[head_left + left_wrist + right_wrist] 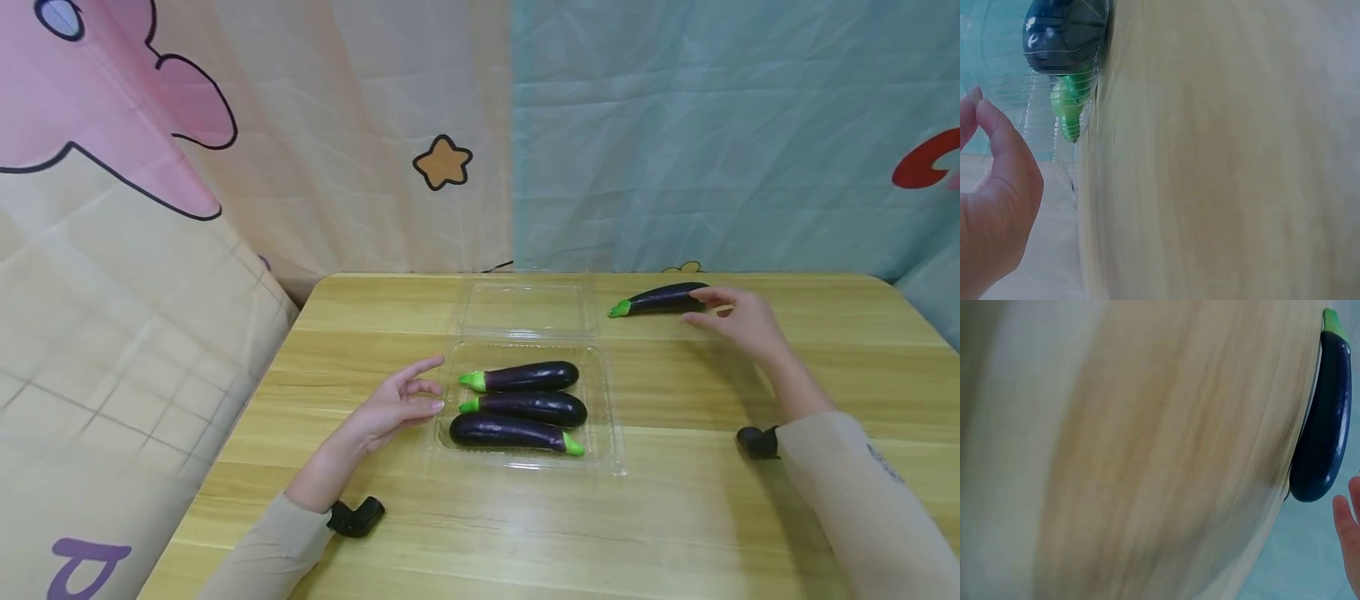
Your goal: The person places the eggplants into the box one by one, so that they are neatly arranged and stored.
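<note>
Your right hand (738,321) is unclenched, thumb and fingers parted at the blunt end of the loose eggplant (660,298), and grips nothing; the right wrist view shows a gap between fingertips and skin. That eggplant lies on the table (600,533) beyond and to the right of the clear container (597,367), just beside its opened lid (528,308), with the green stem pointing toward the lid. Inside the container, three eggplants (532,408) lie side by side, the nearest with its stem to the right, the others to the left.

Your left hand (393,404) grasps nothing either, its fingers bent loosely at the container's left edge; whether they touch the plastic, you cannot tell.

To take hold well, slide your fingers further along toward the thick middle, since a pinch at the rounded, glossy tip would probably slip. Squeeze gently, and lift high enough to clear the container's lid.
</note>
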Motion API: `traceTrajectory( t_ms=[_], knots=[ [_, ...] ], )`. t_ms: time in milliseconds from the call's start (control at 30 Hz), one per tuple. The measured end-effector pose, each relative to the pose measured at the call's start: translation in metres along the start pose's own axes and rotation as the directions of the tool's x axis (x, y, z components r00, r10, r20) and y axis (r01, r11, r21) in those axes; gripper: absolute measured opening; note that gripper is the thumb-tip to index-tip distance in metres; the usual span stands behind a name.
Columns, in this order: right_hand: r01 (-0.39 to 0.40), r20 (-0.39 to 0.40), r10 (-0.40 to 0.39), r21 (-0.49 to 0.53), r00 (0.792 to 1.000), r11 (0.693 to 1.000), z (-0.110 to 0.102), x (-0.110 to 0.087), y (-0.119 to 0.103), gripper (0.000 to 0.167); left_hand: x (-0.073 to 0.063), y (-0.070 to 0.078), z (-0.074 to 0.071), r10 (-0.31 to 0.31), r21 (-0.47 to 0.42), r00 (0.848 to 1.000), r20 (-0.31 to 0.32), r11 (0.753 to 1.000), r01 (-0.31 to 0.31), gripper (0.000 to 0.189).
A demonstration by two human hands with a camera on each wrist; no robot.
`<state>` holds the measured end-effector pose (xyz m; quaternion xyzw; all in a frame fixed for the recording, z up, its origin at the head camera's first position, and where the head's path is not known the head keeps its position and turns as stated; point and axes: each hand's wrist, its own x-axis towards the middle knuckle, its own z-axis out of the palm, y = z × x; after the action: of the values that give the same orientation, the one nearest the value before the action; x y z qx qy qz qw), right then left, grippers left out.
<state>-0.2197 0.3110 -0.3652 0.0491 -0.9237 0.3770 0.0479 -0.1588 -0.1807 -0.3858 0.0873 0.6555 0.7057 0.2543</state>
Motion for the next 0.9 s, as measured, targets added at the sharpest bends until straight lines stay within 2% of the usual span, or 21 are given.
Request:
traceTrajectory(
  t_ms=[200,500,667,900],
  knots=[
    [-0.044,-0.053,0.044,-0.006,0.998,0.999,-0.003,0.005,0.006,0.058,0.001,0.0,0.001,0.003,0.003,1.0,0.003,1.0,-0.003,0.072],
    [-0.076,-0.062,0.076,0.008,0.995,0.997,-0.004,0.014,0.013,0.06,0.001,0.0,0.001,-0.011,0.004,1.0,-0.014,1.0,0.012,0.072],
    [-0.063,-0.057,0.062,-0.016,0.996,0.998,-0.005,0.021,0.016,0.063,0.001,0.001,0.001,-0.006,0.002,1.0,-0.008,1.0,0.006,0.072],
    [-0.049,-0.007,0.049,-0.07,0.999,0.996,-0.004,0.03,0.02,0.066,0.001,0.0,0.0,-0.003,-0.001,1.0,0.0,1.0,0.003,0.072]
  ],
)
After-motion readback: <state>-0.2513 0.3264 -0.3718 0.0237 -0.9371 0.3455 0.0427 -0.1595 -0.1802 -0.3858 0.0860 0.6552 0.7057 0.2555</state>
